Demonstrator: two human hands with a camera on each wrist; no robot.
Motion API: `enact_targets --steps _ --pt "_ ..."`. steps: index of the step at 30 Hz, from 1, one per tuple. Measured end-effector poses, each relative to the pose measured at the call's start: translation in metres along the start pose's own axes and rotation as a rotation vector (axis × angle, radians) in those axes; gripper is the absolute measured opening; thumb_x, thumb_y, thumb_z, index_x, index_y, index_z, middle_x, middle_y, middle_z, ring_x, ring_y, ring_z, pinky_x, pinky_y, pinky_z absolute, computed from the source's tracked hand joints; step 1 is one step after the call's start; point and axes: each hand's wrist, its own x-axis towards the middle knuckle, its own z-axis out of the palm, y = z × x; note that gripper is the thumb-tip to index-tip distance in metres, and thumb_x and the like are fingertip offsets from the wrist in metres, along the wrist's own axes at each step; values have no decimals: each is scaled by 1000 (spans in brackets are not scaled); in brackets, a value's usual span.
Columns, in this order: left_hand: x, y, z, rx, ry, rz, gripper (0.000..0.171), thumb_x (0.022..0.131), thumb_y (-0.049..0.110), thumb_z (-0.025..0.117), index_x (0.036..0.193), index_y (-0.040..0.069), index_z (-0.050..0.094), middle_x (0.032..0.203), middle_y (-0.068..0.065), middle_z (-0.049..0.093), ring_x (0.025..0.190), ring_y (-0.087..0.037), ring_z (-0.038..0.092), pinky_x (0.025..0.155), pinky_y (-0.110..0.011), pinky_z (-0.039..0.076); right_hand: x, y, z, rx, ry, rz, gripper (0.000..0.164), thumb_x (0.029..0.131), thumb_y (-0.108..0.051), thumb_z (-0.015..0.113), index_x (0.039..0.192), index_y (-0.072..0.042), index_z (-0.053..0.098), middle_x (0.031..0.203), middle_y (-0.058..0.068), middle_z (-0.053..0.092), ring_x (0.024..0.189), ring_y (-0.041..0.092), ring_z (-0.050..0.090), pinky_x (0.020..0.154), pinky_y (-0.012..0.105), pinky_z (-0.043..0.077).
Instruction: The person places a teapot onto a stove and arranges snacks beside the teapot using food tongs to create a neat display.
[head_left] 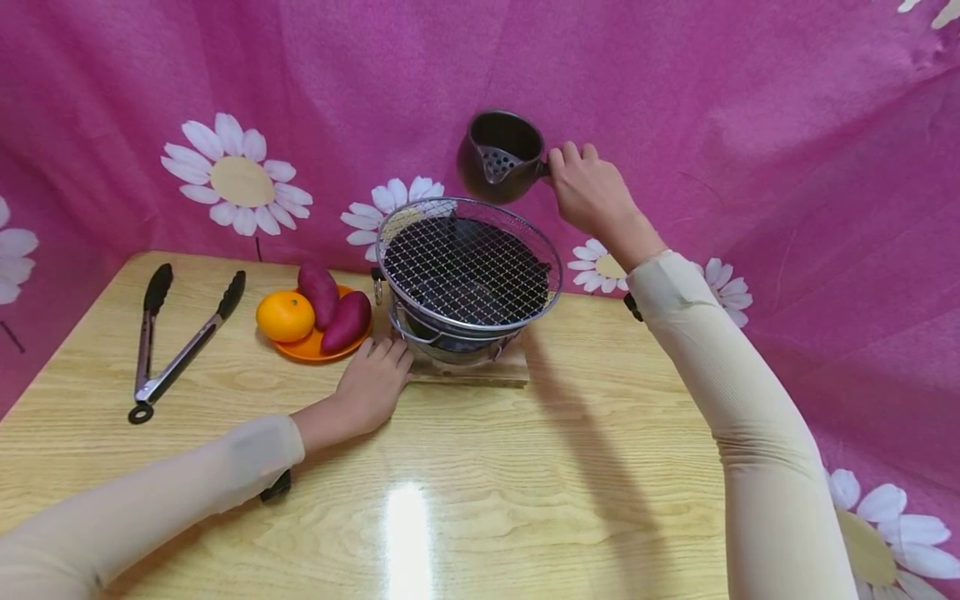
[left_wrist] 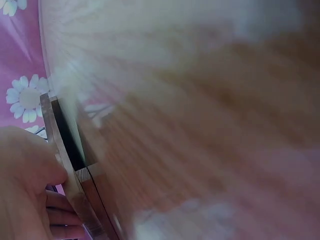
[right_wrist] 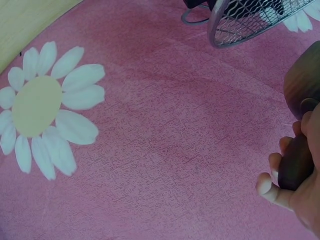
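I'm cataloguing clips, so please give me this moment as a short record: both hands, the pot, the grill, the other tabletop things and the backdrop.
Left hand: holds the end of the wooden base under the grill
Right hand: grips the pot's handle
Pot: dark, spouted, raised off the table
Grill: topped with round wire mesh
Plate: orange, bearing a citrus fruit and two purple sweet potatoes
Tongs: spread open, left of the plate
Backdrop: pink cloth, white daisies
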Motion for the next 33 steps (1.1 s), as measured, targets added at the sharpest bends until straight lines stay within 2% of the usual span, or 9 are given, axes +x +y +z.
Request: enact_targets --steps 15,21,33 --pt "1 -6 1 21 -3 84 27 101 26 60 115 2 63 115 -16 63 108 -33 55 97 -45 43 8 -4 2 29 -61 -17 34 112 -26 35 112 6 48 100 21 48 92 38 49 75 53 56" --pt "0 -6 1 14 -3 89 28 102 26 59 116 2 63 116 -16 64 108 -33 55 97 -45 43 12 -10 3 35 -76 -35 33 111 -25 37 114 6 48 103 21 50 98 41 52 78 55 57" --pt "0 -7 4 -8 -1 82 26 101 24 59 116 2 62 115 -16 63 107 -33 55 95 -45 42 16 -21 8 27 -100 -70 32 111 -24 38 114 6 48 105 21 51 97 39 51 77 53 58"
